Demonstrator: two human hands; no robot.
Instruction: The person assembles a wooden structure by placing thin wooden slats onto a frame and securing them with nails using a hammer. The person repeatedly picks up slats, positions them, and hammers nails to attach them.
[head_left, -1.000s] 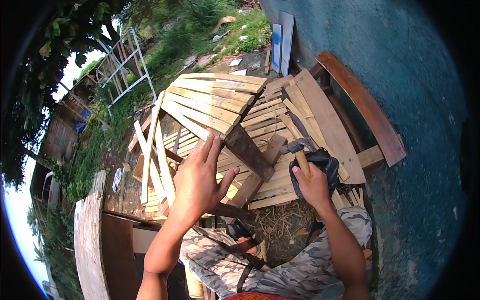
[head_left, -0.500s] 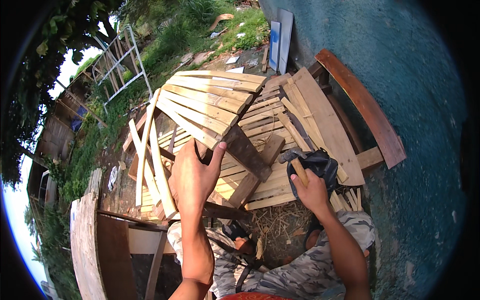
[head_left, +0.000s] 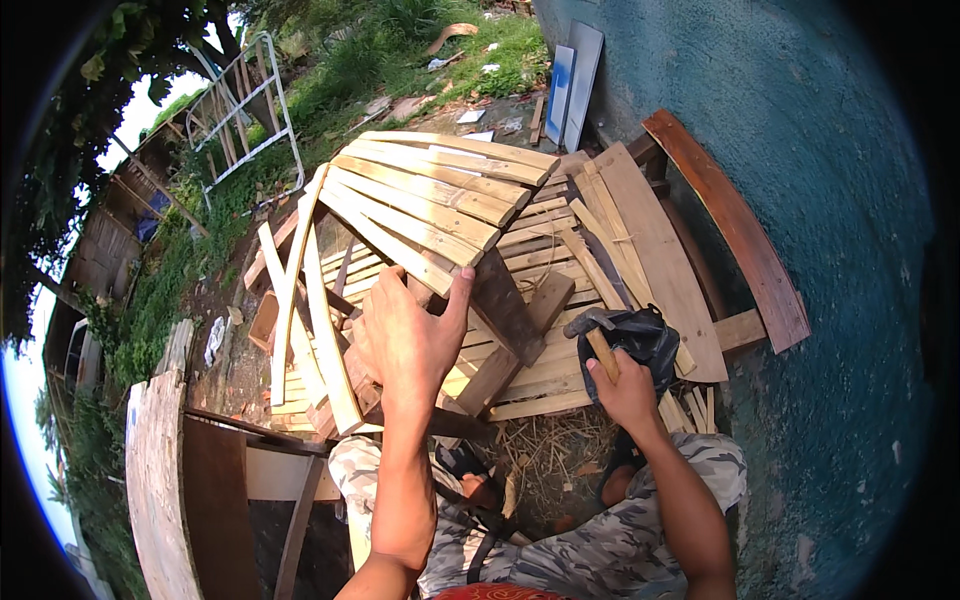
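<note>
Left hand (head_left: 405,335) touches a bamboo slat (head_left: 428,270) (I cannot tell if clamped); right hand (head_left: 626,388) clasps a wooden-handled hammer (head_left: 601,349).

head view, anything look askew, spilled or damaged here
Left of the neat slat fan, pale slats cross at uneven angles, so they look askew. Straw-like debris lies strewn between the feet, looking untidy.
</note>
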